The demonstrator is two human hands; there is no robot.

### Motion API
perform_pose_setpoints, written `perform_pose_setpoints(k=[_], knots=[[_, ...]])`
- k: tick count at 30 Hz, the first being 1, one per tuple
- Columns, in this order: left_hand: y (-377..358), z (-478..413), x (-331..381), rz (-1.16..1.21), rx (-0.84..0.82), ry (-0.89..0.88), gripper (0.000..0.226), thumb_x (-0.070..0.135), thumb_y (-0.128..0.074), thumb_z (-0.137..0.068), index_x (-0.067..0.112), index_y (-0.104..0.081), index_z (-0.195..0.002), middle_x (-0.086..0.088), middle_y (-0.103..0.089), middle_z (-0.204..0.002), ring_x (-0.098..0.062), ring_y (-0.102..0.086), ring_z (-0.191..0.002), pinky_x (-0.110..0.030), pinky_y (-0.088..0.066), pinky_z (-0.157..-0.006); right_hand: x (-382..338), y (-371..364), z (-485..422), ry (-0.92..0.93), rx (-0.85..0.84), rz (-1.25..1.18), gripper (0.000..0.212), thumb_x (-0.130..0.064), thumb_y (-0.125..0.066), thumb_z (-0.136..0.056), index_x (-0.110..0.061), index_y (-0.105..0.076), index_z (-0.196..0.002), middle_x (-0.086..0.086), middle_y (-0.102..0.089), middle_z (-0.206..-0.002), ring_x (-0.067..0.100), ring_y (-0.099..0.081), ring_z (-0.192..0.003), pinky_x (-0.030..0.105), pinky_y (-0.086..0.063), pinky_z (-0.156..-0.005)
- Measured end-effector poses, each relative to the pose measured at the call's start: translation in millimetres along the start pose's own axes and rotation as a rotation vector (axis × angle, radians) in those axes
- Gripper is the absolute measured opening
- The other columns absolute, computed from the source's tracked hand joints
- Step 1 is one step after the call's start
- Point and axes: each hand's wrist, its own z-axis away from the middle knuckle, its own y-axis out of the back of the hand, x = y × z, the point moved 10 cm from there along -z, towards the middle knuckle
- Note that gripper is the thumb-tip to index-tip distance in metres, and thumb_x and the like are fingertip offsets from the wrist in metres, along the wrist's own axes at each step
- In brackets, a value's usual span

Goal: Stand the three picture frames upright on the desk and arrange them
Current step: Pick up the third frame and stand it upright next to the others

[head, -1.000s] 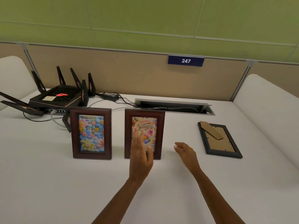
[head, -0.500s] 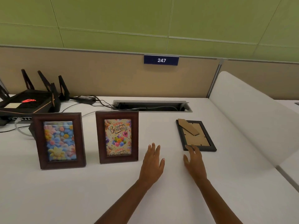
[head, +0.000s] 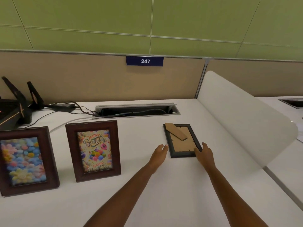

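Observation:
Two brown frames stand upright on the white desk (head: pixel 164 194): a flower-picture frame (head: pixel 26 161) at the far left and a birthday-card frame (head: pixel 93 150) to its right. A black frame (head: pixel 181 140) lies face down further right, its cardboard back and stand facing up. My right hand (head: pixel 204 153) rests on that frame's near right corner, fingers over the edge. My left hand (head: pixel 159 154) hovers open just left of the frame's near left corner, a small gap between them.
A black router (head: pixel 14 107) with antennas and a power adapter (head: pixel 63 106) with cables sit at the back left. A cable slot (head: pixel 136 110) is cut into the desk's back. A white curved divider (head: pixel 242 122) borders the desk on the right.
Both hands have moved right and forward, away from the birthday-card frame, to either side of the lying black frame. My right hand now touches its corner. The view has panned right.

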Motion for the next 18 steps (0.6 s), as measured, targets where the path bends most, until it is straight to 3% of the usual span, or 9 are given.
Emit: perform_pose_setpoints(k=[3,5,6,8,9,11,14,16,18], knots=[[-4.4,-11.5,-1.5,0.189,-0.003,0.085,0.05,0.037,-0.026,-0.097,0.008,-0.028,-0.139,-0.015,-0.035,-0.146,-0.028,-0.037,-0.132,-0.037,-0.031,-0.112,0.3,0.0,-8.3,-0.012,-0.011,0.003,0.048,-0.015,-0.046,-0.092,0.002,-0.033,-0.135,0.024,-0.045,-0.138,0.039,-0.043,-0.126,0.044,-0.035,-0.106],[-10.0,-16.9,-4.7,0.267,-0.018,0.12,0.04,0.031,-0.028,-0.098,0.008,-0.041,-0.128,-0.011,-0.049,-0.13,-0.024,-0.049,-0.116,-0.032,-0.039,-0.102,1.5,2.4,-11.5,-0.037,0.001,-0.022,0.046,-0.013,-0.046,-0.091,0.002,-0.036,-0.134,0.023,-0.046,-0.137,0.037,-0.044,-0.125,0.042,-0.035,-0.106],[-13.0,-20.4,-7.1,0.303,-0.019,0.135,0.029,0.027,-0.03,-0.098,0.012,-0.051,-0.112,-0.005,-0.054,-0.111,-0.018,-0.053,-0.099,-0.027,-0.044,-0.092,2.8,3.7,-12.9,-0.056,0.008,-0.043,0.045,-0.013,-0.047,-0.091,0.002,-0.037,-0.133,0.023,-0.045,-0.138,0.036,-0.043,-0.127,0.041,-0.034,-0.107],[-15.5,-22.2,-8.1,0.372,-0.006,0.16,0.026,0.017,-0.033,-0.096,0.02,-0.049,-0.076,0.001,-0.049,-0.081,-0.01,-0.047,-0.073,-0.018,-0.041,-0.067,5.2,6.2,-15.5,-0.089,0.018,-0.08,0.044,-0.012,-0.047,-0.091,0.002,-0.039,-0.132,0.021,-0.043,-0.141,0.035,-0.04,-0.129,0.039,-0.032,-0.108],[-15.1,-23.1,-8.6,0.405,0.002,0.175,0.027,0.014,-0.034,-0.095,0.019,-0.047,-0.073,0.001,-0.047,-0.077,-0.009,-0.045,-0.069,-0.018,-0.039,-0.062,6.3,6.8,-16.8,-0.101,0.018,-0.09,0.044,-0.012,-0.048,-0.09,0.002,-0.04,-0.132,0.02,-0.042,-0.141,0.034,-0.039,-0.13,0.039,-0.031,-0.108],[-13.0,-24.7,-8.2,0.469,0.015,0.187,0.015,0.01,-0.036,-0.094,0.014,-0.05,-0.089,-0.004,-0.052,-0.086,-0.012,-0.049,-0.072,-0.019,-0.043,-0.065,8.4,6.5,-18.6,-0.118,0.015,-0.092,0.043,-0.01,-0.048,-0.089,0.002,-0.042,-0.13,0.02,-0.043,-0.14,0.034,-0.04,-0.129,0.039,-0.032,-0.108],[-8.3,-22.3,-10.4,0.511,0.017,0.219,0.031,0.008,-0.038,-0.094,0.003,-0.045,-0.124,-0.017,-0.052,-0.122,-0.025,-0.052,-0.102,-0.028,-0.043,-0.091,9.0,5.8,-18.5,-0.132,0.031,-0.104,0.041,-0.009,-0.049,-0.089,0.003,-0.045,-0.128,0.02,-0.047,-0.138,0.035,-0.043,-0.127,0.039,-0.034,-0.106],[-4.5,-21.4,-11.6,0.501,0.03,0.223,0.036,0.005,-0.038,-0.094,-0.002,-0.041,-0.129,-0.02,-0.046,-0.136,-0.028,-0.049,-0.115,-0.031,-0.038,-0.102,9.2,5.8,-17.9,-0.14,0.052,-0.142,0.04,-0.008,-0.05,-0.088,0.003,-0.047,-0.127,0.021,-0.048,-0.136,0.035,-0.045,-0.125,0.039,-0.036,-0.105],[-0.5,-22.2,-14.1,0.514,0.059,0.232,0.036,0.002,-0.038,-0.094,-0.002,-0.041,-0.129,-0.021,-0.047,-0.135,-0.027,-0.049,-0.11,-0.034,-0.038,-0.104,11.3,7.9,-16.1,-0.161,0.079,-0.236,0.039,-0.006,-0.051,-0.087,0.002,-0.048,-0.126,0.02,-0.049,-0.135,0.035,-0.045,-0.124,0.039,-0.036,-0.105]])
